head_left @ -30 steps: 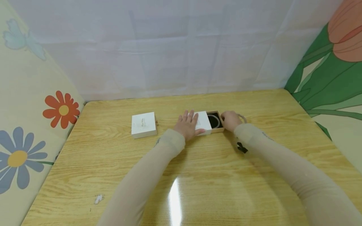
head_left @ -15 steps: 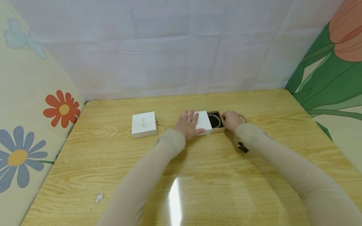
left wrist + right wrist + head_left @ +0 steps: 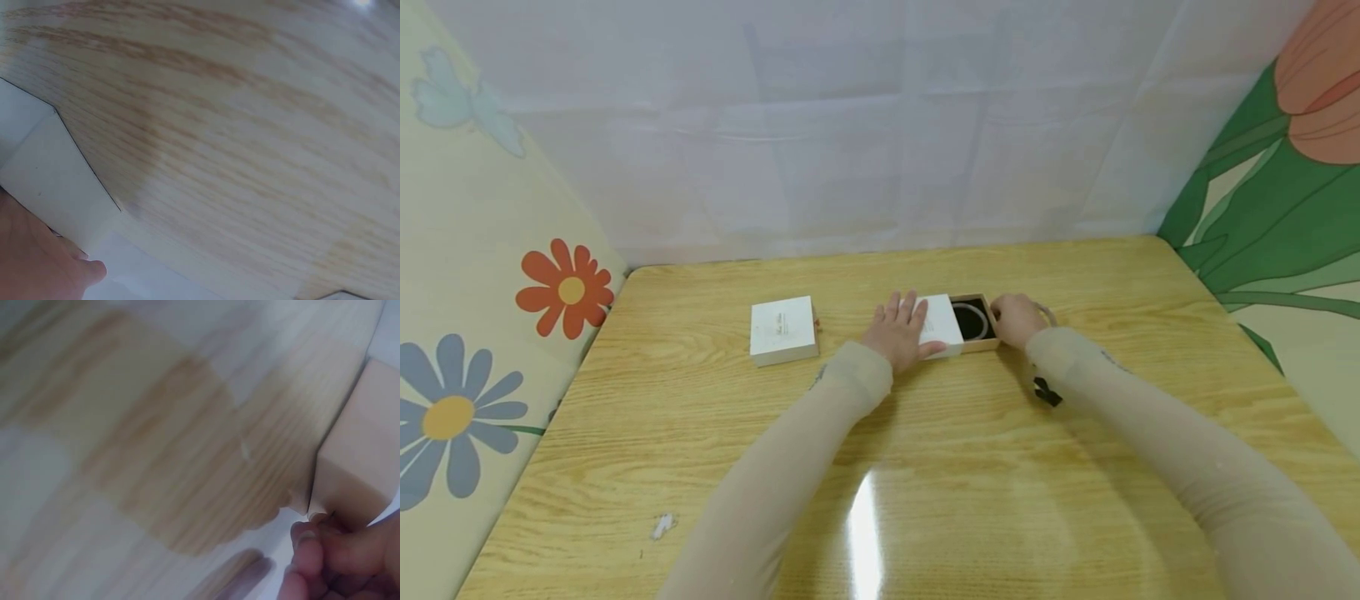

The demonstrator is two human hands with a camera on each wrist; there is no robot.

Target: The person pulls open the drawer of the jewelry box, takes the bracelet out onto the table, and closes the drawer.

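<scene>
My left hand [image 3: 897,332] lies flat on the white sleeve of a drawer-style gift box [image 3: 942,321], its fingers spread. At the sleeve's right end the tan box drawer [image 3: 981,345] stands partly out, with a pale bangle [image 3: 974,310] on its black lining. Curled fingers of my right hand [image 3: 1017,321] pinch a small pull tab [image 3: 317,516] at the drawer's front; the tab is mostly hidden by the fingertips. In the left wrist view, my left thumb [image 3: 94,272] rests along the side of the white sleeve.
A second white box [image 3: 783,331], closed, sits to the left with a small pull on its right side. Behind my right hand a pale ring-shaped thing [image 3: 1046,314] shows in part. A small black object [image 3: 1047,392] lies near my right cuff. Torn white patch [image 3: 662,526] marks the table front left.
My right hand has shifted slightly right, and the drawer has slid a little further out of the sleeve. The left hand has stayed in place on the box.
</scene>
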